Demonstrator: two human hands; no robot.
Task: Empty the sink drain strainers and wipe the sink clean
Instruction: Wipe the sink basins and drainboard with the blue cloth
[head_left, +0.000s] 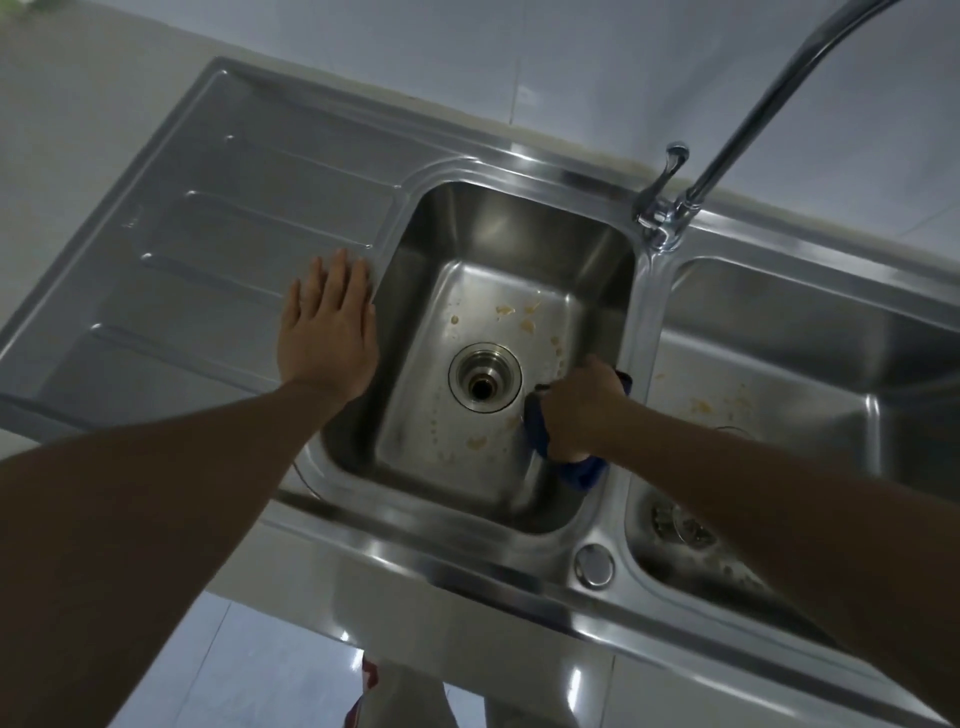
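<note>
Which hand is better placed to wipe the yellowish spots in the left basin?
Right. The right hand grips the blue cloth inside that basin, near the spots; the left hand lies flat, empty, on the drainboard.

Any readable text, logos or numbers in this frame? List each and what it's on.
No legible text anywhere in the head view.
A faint stamped mark on the drainboard: too small and blurred to read.
The blue cloth in the right hand and the faucet: no print or label visible.
</note>
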